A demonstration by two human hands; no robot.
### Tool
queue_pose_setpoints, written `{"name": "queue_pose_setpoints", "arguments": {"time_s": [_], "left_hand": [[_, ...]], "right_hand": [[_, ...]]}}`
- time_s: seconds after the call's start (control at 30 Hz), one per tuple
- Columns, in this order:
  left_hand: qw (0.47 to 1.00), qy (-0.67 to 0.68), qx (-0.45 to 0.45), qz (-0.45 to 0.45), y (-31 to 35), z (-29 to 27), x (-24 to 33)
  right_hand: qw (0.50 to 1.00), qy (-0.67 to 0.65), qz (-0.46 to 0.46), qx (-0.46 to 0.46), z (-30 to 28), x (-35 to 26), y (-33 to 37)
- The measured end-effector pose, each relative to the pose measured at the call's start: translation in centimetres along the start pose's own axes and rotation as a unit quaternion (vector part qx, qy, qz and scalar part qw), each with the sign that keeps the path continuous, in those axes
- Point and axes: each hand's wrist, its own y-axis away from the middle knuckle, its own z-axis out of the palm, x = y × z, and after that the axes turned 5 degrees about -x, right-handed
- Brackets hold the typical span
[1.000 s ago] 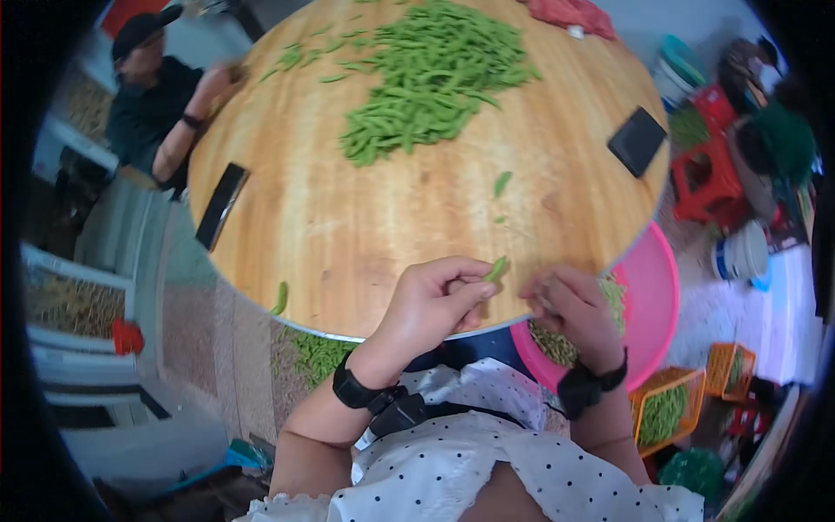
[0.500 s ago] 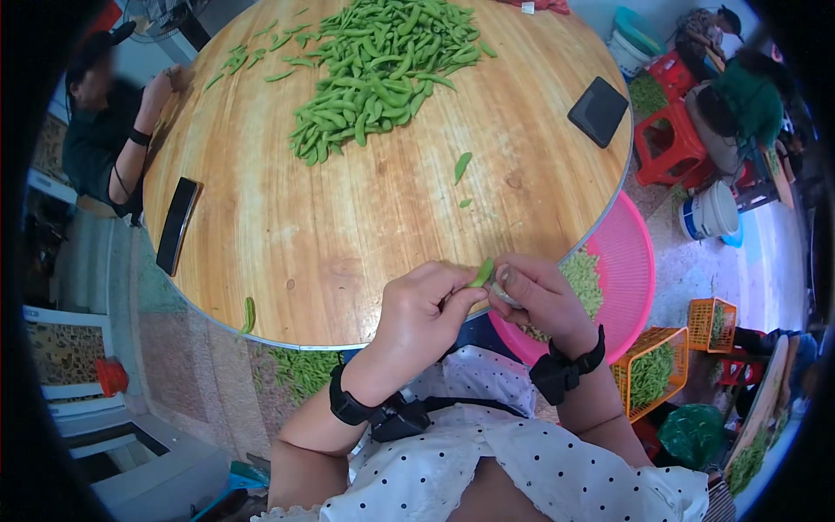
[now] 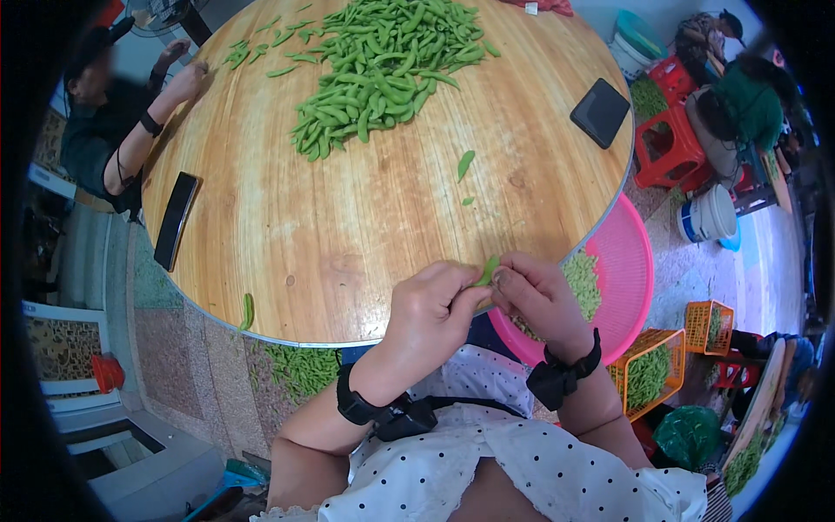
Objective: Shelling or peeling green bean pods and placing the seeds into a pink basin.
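The left hand point(image 3: 433, 300) and right hand point(image 3: 544, 300) meet at 1 green pod point(image 3: 489, 271), just below the middle of the frame.
The left hand pinches the pod and the right hand nips its other end, perhaps because it is so thin; the right palm is hidden, so nobody can tell if more is inside. A big pod pile point(image 3: 383, 83) sits on the worktop point(image 3: 296, 226), top middle, maybe to leave room up close. The pink basket point(image 3: 635, 283) is right below the right hand, maybe for easy reach.
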Motion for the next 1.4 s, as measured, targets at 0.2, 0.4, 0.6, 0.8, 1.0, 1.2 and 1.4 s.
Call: {"name": "queue_pose_setpoints", "arguments": {"time_s": [0.2, 0.4, 0.6, 0.8, 1.0, 1.2, 1.4], "left_hand": [[0.931, 0.296, -0.040, -0.208, 0.4, 0.8, 0.2], [0.871, 0.410, -0.053, -0.265, -0.3, 1.0, 0.1], [0.854, 0.406, -0.118, -0.305, -0.2, 1.7, 0.2], [0.978, 0.143, -0.103, -0.109, 0.2, 4.9, 1.0], [0.943, 0.160, -0.190, -0.223, -0.1, 6.9, 2.0], [0.937, 0.189, -0.211, -0.204, -0.3, 10.0, 1.1], [0.941, 0.219, -0.199, -0.164, -0.6, 11.1, 2.1]], "right_hand": [[0.997, 0.021, -0.062, 0.035, 0.0, 0.6, 0.5], [0.990, 0.087, -0.095, 0.051, -0.5, 1.4, 1.3], [0.976, 0.203, -0.084, 0.010, -2.6, 1.1, 2.9], [0.948, 0.250, -0.139, 0.138, -4.0, 1.1, 4.9], [0.980, 0.160, -0.073, 0.088, -6.1, 3.3, 6.8], [0.951, 0.182, -0.040, 0.245, -8.0, 6.0, 9.5], [0.929, 0.253, -0.054, 0.263, -8.2, 3.8, 11.0]]}}
